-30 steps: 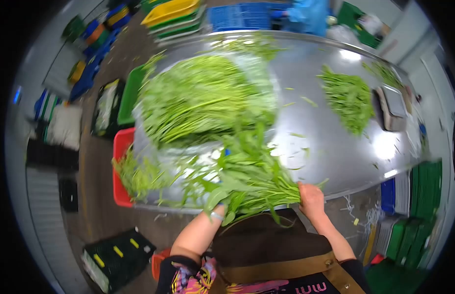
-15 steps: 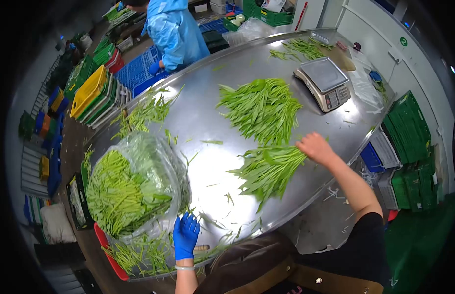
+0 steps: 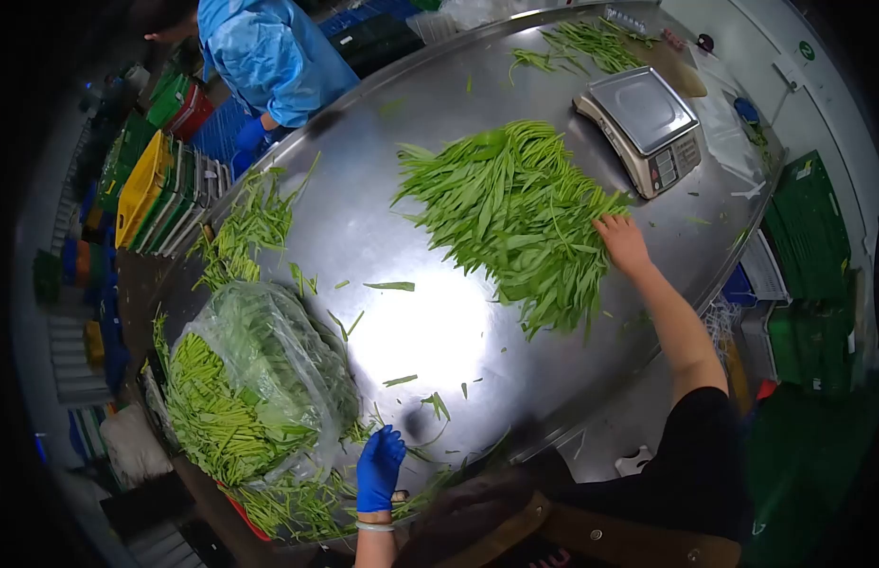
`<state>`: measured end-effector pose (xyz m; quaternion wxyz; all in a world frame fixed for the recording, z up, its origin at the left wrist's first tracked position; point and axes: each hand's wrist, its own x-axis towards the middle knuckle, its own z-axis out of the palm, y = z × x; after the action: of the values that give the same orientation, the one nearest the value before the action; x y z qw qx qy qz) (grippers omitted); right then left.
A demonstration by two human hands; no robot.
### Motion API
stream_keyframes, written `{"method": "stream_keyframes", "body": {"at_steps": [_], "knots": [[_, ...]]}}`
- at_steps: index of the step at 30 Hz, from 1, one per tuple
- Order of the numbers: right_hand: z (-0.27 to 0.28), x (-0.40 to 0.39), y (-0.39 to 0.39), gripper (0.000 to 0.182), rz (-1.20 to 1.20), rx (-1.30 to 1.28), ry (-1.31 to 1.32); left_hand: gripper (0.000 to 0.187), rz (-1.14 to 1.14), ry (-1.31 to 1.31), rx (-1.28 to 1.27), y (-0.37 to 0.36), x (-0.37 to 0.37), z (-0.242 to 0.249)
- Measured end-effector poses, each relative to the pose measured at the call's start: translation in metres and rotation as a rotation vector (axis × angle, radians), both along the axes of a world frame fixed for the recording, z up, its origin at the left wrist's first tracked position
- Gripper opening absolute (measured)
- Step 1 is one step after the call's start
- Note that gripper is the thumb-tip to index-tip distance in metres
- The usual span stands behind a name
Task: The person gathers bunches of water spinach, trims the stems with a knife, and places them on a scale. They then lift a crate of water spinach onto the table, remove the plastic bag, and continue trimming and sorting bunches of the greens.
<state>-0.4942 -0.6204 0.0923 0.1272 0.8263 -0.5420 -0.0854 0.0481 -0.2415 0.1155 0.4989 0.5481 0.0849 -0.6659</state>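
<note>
My bare right hand [image 3: 623,243] has its fingers curled over the stem ends at the right edge of a broad heap of leafy greens [image 3: 515,208], which lies on the steel table [image 3: 316,237]. Low in the view, my left hand [image 3: 381,466], in a blue glove, is palm up with its fingers slightly bent and nothing visible in them. Just left of it a clear plastic bag [image 3: 302,364] partly covers a large mass of greens [image 3: 208,407]. A short handle-like piece [image 3: 400,496] lies beside the left wrist.
A scale [image 3: 645,114] stands beyond the heap. Loose greens lie at the far end [image 3: 596,43] and left edge [image 3: 246,227]. Across the table is a person in blue [image 3: 274,62], near stacked crates [image 3: 151,194]. More crates [image 3: 808,246] stand at the right.
The bundle under my right hand has moved up against the larger pile, and the two now form one heap. My left hand's fingers are closer together. The camera view has shifted.
</note>
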Motion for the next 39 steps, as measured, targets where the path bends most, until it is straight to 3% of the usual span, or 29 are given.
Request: {"method": "stream_keyframes", "body": {"at_steps": [6, 9, 12, 15, 18, 21, 23, 25, 27, 29, 31, 33, 36, 39], "knots": [[-0.008, -0.018, 0.063, 0.036, -0.328, 0.013, -0.303, 0.041, 0.079, -0.018, 0.012, 0.044, 0.042, -0.010], [0.004, -0.007, 0.098, 0.025, -0.753, -0.007, -1.186, 0.042, 0.082, -0.065, 0.038, 0.067, 0.058, -0.008], [-0.006, -0.007, 0.129, 0.018, -0.641, -0.013, -1.055, 0.040, 0.072, -0.058, 0.008, 0.092, 0.075, -0.017], [0.010, 0.017, 0.149, 0.018, -0.641, 0.256, -0.988, 0.039, 0.110, -0.026, -0.057, 0.112, 0.086, -0.020], [0.015, 0.075, 0.168, 0.020, -0.587, 0.220, -1.510, 0.038, 0.213, -0.076, -0.103, 0.144, 0.103, -0.018], [0.040, 0.184, 0.218, 0.020, -0.483, 0.422, -1.357, 0.037, 0.347, -0.179, -0.076, 0.162, 0.120, 0.001], [-0.001, 0.239, 0.266, 0.026, 0.035, 0.503, -0.942, 0.034, 0.444, -0.255, -0.012, 0.185, 0.141, -0.003], [0.054, 0.321, 0.307, 0.048, 0.353, 0.757, -0.704, 0.031, 0.494, -0.328, -0.016, 0.203, 0.158, -0.021], [0.023, 0.372, 0.356, 0.054, 0.549, 0.763, -0.887, 0.028, 0.514, -0.425, -0.087, 0.228, 0.173, -0.044], [0.005, 0.420, 0.405, 0.050, 0.536, 0.983, -0.710, 0.025, 0.351, -0.710, -0.102, 0.241, 0.183, -0.068], [-0.001, 0.463, 0.433, 0.044, 0.951, 0.878, -0.681, 0.027, 0.139, -1.026, -0.117, 0.227, 0.173, -0.056], [-0.019, 0.500, 0.464, 0.041, 0.901, 0.925, -0.557, 0.027, -0.005, -1.079, -0.126, 0.209, 0.161, -0.035], [-0.052, 0.521, 0.487, 0.027, 0.975, 0.784, -0.376, 0.029, -0.322, -1.539, -0.205, 0.213, 0.175, -0.045], [-0.049, 0.504, 0.481, 0.025, 0.843, 0.909, -0.145, 0.032, -0.630, -1.697, -0.198, 0.246, 0.203, -0.035]]}}
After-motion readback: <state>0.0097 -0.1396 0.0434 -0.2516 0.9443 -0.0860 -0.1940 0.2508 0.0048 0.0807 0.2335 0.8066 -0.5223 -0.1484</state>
